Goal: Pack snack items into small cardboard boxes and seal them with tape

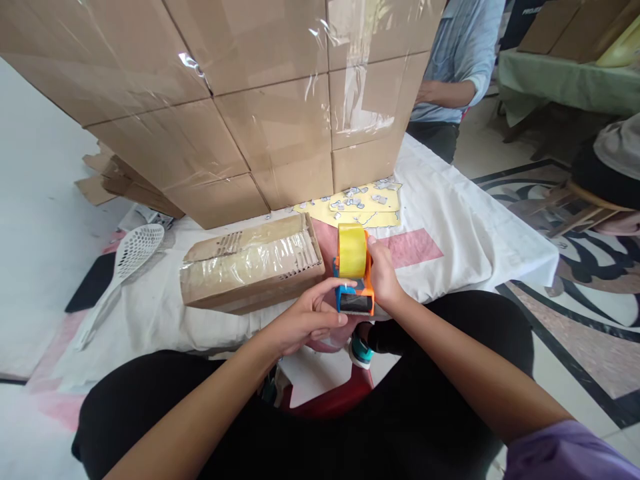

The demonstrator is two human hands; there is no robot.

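While the right hand (383, 277) is clamping the orange tape dispenser (354, 277), left fingers (325, 300) are pinching its tape end; the taped flat cardboard box (250, 267) at ten o'clock is lying sealed.

Both hands (305, 320) gripping tape dispenser (354, 273), small box (250, 267) beside

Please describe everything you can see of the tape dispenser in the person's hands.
The tape dispenser is a hand-held plastic one, orange with blue parts, carrying a roll of yellowish clear tape upright on top. A dark toothed cutter edge faces the camera. The right hand grips its side; the left hand has fingers at the front. It is held beside a small taped carton.
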